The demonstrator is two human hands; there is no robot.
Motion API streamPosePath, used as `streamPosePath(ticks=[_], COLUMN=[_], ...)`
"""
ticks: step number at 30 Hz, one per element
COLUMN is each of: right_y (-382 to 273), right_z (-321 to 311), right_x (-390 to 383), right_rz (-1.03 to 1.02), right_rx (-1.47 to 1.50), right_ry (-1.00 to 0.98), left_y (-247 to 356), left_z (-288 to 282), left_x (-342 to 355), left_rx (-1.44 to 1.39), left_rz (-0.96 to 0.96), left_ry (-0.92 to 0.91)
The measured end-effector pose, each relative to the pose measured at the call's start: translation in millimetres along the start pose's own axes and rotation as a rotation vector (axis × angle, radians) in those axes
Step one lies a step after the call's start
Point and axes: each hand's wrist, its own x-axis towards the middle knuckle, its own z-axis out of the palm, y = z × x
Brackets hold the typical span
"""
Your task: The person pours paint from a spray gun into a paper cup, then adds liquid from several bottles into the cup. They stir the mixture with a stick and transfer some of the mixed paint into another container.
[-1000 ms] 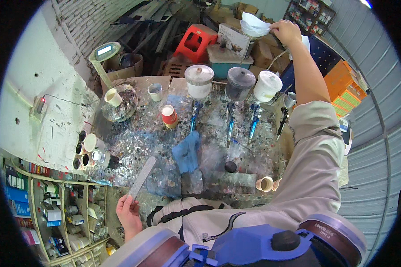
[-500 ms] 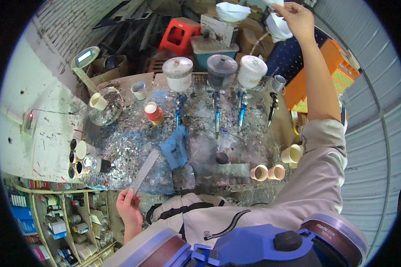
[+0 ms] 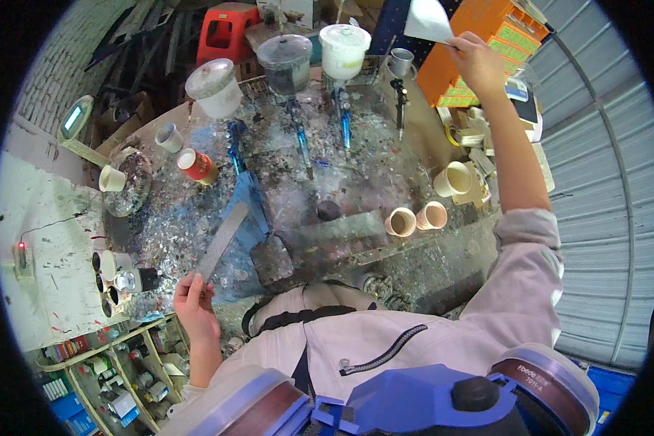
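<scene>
My left hand point(image 3: 196, 309) is closed round the near end of a flat grey strip point(image 3: 224, 240), which slants up over the table beside a crumpled blue cloth point(image 3: 248, 207). At the upper right my right hand point(image 3: 479, 67) pinches the narrow end of a white cone-shaped paper strainer point(image 3: 427, 19) with its fingertips. The strainer is held in the air near the orange drawer cabinet point(image 3: 479, 51), its wide end pointing away to the left. Below it a spray gun with a grey cup point(image 3: 400, 62) hangs at the table's far edge.
Spray guns with blue handles point(image 3: 346, 127) hang before lidded buckets point(image 3: 283, 62). Paper cups point(image 3: 453, 179) stand at the right, and a red cup point(image 3: 196, 166) at the left. A scale point(image 3: 129, 182) holds another cup. A dark round lump point(image 3: 328, 211) lies mid-table.
My right hand has drawn the white strainer away from the hanging white cones, toward the orange cabinet. The view has turned to the right. My left hand still grips the strip.
</scene>
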Motion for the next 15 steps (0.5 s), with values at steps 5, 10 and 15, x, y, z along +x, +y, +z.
streamPosePath(ticks=[5, 10, 15], right_y=[-4.5, -17.0, -56.7], right_z=[52.7, 70.7, 31.0], right_x=[0.4, 4.1, -13.7], right_rz=[0.01, 0.005, 0.083], right_rx=[-0.108, -0.172, 0.123], right_ry=[-0.148, -0.212, 0.005], left_y=[-4.0, -8.4, -1.3], left_z=[11.3, -1.5, -13.2], left_x=[-1.4, -8.3, -20.7], left_rx=[0.004, -0.012, -0.084], left_rz=[-0.005, -0.01, -0.1], left_ry=[-0.09, -0.045, 0.062])
